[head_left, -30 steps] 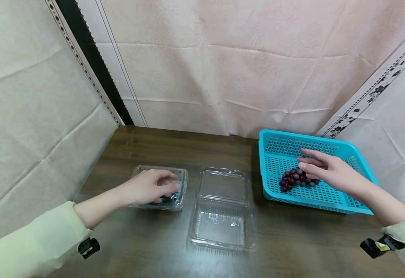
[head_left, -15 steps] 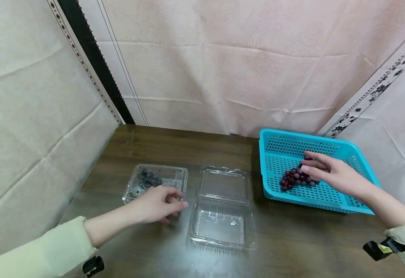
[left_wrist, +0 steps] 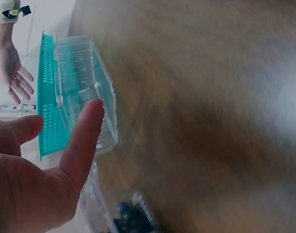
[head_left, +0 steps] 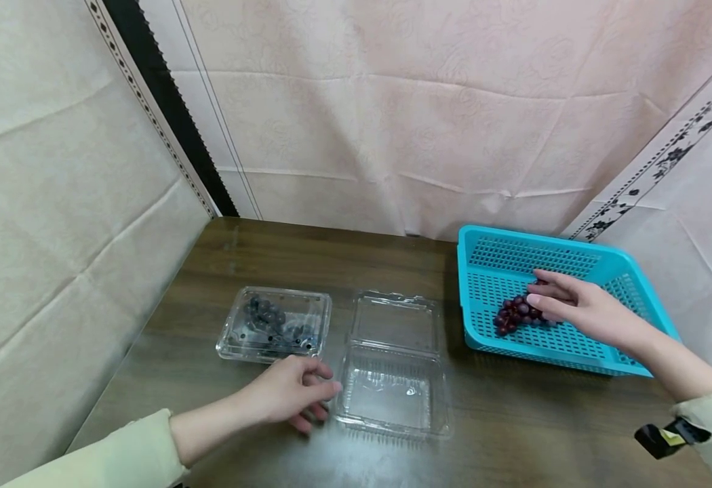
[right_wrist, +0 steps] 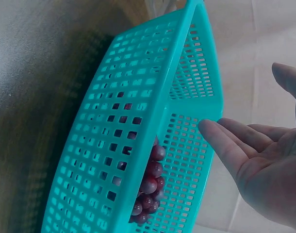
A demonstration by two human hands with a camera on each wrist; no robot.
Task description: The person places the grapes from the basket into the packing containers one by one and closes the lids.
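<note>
My left hand (head_left: 291,393) hovers in front of the table's middle, fingers loosely bent and holding nothing, close to the left edge of an open clear plastic clamshell box (head_left: 386,393). Behind that hand stands a closed clear box (head_left: 316,305) with dark grapes (head_left: 264,313) inside. On the right, a bunch of red grapes (head_left: 517,313) lies in a turquoise basket (head_left: 478,339). Above the basket floats my right hand (head_left: 588,308), covering part of the bunch in the head view. In the right wrist view its fingers (right_wrist: 235,150) are extended and apart from the grapes (right_wrist: 150,184).
The brown wooden table (head_left: 307,251) has the open clamshell between the closed box and the basket. Its hinged lid (head_left: 395,325) lies back toward the far side. Pale cloth (head_left: 356,135) hangs behind the table and along both sides.
My left hand has moved from above the closed box toward the near right, uncovering the box and its dark grapes. The right hand stays over the basket with barely any shift.
</note>
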